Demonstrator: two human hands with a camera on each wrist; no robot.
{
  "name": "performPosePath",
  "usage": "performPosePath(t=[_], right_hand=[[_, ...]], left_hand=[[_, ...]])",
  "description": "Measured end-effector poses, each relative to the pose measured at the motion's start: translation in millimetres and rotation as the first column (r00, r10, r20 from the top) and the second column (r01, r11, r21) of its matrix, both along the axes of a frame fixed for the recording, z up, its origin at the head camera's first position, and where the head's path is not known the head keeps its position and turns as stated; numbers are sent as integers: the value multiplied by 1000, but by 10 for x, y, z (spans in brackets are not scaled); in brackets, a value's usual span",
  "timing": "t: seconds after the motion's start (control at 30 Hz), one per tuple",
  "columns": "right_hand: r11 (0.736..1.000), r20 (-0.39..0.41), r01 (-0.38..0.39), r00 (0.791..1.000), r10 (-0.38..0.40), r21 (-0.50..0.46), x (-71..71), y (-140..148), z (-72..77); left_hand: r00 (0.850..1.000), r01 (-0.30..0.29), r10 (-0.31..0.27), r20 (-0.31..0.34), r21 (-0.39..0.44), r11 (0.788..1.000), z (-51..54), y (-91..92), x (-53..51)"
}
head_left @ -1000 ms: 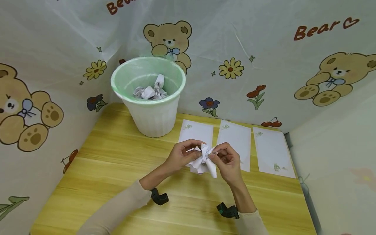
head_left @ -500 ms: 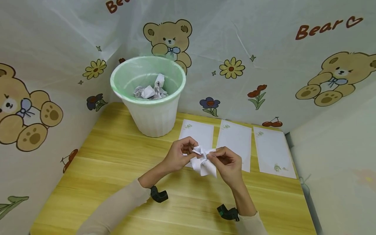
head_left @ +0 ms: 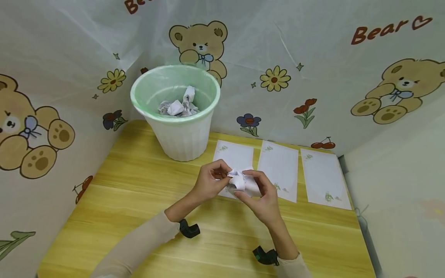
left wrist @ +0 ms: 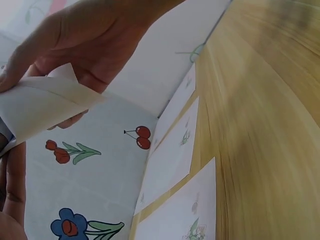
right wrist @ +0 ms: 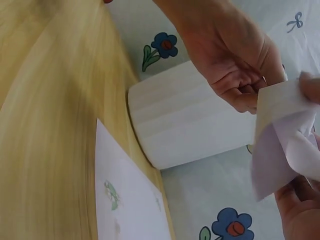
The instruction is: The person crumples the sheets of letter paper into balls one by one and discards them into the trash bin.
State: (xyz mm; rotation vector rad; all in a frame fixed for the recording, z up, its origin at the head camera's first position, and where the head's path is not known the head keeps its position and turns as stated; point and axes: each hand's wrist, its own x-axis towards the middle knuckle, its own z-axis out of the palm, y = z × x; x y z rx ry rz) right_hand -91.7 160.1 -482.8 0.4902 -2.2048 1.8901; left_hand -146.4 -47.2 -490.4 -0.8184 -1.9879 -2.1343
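Observation:
Above the table, both hands hold one crumpled sheet of white paper (head_left: 248, 185). My left hand (head_left: 208, 181) pinches its left side between thumb and curled fingers. From the right, my right hand (head_left: 262, 197) grips the sheet, thumb on the near side and fingers over the far side. In the right wrist view the paper (right wrist: 280, 145) shows folds and a loose flap. The left wrist view has a smooth part of the paper (left wrist: 45, 105) in front of the right hand's palm. Some fingertips are hidden behind the sheet.
A white bin (head_left: 182, 141) with a pale green liner stands at the back left, crumpled paper balls (head_left: 179, 106) inside it. Three printed sheets lie in a row behind the hands: left sheet (head_left: 233, 152), middle sheet (head_left: 278, 166), right sheet (head_left: 325, 177). A bear-patterned curtain (head_left: 236, 46) borders the wooden table (head_left: 139, 185).
My right hand has shifted left and spread its grip wider round the paper. The sheet's loose lower part has been gathered up into a more compact bundle. The left hand keeps its pinch.

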Motion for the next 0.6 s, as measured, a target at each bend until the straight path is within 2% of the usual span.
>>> performPosePath(t=[0.1,0.2,0.4,0.5,0.6], right_hand=[[998,-37,38,999,-39,-41,-19,-12,-16],[996,-63,37,997,-41,-76,-38,2,-17],[991,1,30,1000,-30,-132,-89,51,-16],[989,33,28,999,-24,-147,-111,66,-11],[988,33,5,999,0,-154,-114,76,-8]], left_hand=[[1000,11,-11,6,-6,1000,6,-4,13],[1000,25,-24,16,-29,999,22,-15,28],[994,104,-102,27,-52,993,28,-56,62],[990,139,-139,0,-57,989,21,-67,84],[989,146,-148,-28,-53,988,16,-50,87]])
